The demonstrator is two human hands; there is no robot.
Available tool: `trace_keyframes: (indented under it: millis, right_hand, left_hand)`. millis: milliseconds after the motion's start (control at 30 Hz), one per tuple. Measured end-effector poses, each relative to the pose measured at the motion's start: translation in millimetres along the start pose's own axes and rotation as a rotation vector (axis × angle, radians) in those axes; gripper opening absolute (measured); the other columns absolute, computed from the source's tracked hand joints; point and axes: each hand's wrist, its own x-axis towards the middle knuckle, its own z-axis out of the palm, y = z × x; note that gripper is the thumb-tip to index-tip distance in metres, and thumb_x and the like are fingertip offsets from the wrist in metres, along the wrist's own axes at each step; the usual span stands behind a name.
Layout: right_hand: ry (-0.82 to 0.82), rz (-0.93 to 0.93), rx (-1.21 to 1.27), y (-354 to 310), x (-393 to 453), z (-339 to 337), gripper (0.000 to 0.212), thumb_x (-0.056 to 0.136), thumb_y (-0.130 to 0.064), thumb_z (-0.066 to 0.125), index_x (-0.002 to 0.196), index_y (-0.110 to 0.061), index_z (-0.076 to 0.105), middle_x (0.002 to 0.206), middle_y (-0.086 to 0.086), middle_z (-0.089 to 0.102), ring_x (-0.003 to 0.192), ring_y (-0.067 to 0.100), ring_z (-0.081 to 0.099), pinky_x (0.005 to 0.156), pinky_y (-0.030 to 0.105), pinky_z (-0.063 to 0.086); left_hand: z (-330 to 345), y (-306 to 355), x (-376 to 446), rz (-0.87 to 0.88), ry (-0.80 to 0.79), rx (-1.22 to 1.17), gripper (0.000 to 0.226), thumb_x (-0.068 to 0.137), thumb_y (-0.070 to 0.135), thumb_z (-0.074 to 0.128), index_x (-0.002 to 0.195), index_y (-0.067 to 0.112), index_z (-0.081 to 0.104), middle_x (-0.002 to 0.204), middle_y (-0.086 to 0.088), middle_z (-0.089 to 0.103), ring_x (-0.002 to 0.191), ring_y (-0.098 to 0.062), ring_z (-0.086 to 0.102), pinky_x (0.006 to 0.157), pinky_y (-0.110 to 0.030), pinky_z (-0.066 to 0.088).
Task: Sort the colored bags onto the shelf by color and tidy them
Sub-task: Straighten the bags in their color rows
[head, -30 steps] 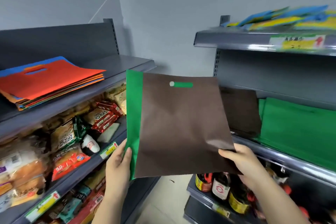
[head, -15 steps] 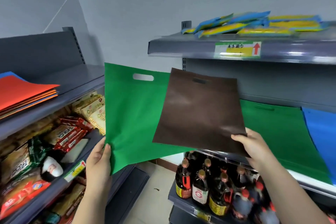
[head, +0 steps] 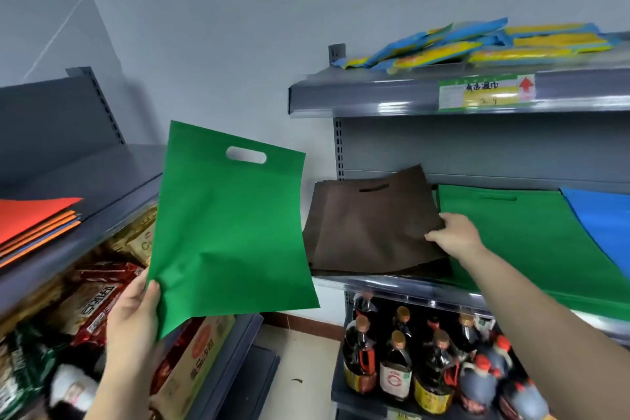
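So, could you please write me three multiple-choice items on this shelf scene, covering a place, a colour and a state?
1. Where does the flat brown fabric bag lie?
A. right-hand shelf, left of the green bag stack
B. floor
C. top shelf

2. What colour is the handled fabric bag in the left hand?
A. red
B. green
C. blue

3. What is the right hand doing?
A. hanging idle
B. gripping a bottle
C. touching the brown bag

Answers: A, it sits beside the green stack; B, the held green bag shows it; C, fingers rest on its edge.
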Motion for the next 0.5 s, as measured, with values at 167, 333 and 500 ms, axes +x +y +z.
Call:
trace_keyframes:
  millis: [167, 333, 500]
  right_hand:
    - [0.209, -0.184, -0.579, -27.4, -14.5, 27.6, 0.063, 0.086, -0.031, 0.064, 0.139, -0.009, 0.039, 0.136, 0.014, 0.045, 0.125, 0.033, 0.04, 0.097, 0.039, 0.039]
    - [-0.152, -0.087, 0.236, -74.7, -58.8, 74.1, 0.034, 0.093, -0.039, 0.053, 0.113, -0.012, 0.06, 0.114, 0.01, 0.064, 0.084, 0.015, 0.058, 0.073, 0.027, 0.048]
    - [-0.386, 0.052, 0.525, -92.5, -81.4, 88.1, 0.037, 0.09, -0.043, 0.057, 0.106, -0.01, 0.063, 0.097, 0.007, 0.068, 0.082, 0.019, 0.066, 0.063, 0.026, 0.052]
  left_hand:
    - [-13.4, -3.1, 34.0, -0.037, -0.073, -0.004, 0.032, 0.1, 0.004, 0.036, 0.115, 0.02, 0.059, 0.085, 0.015, 0.072, 0.072, 0.002, 0.067, 0.065, -0.015, 0.055]
    - [-9.7, -15.9, 57.3, -0.082, -0.162, 0.003, 0.034, 0.099, 0.006, 0.041, 0.102, 0.027, 0.067, 0.106, 0.002, 0.071, 0.091, -0.011, 0.068, 0.08, -0.028, 0.056]
    - [25.6, -25.0, 58.0, -0.058, -0.266, -0.016, 0.039, 0.099, 0.001, 0.038, 0.097, 0.028, 0.067, 0.087, 0.013, 0.073, 0.075, 0.0, 0.068, 0.062, -0.014, 0.055]
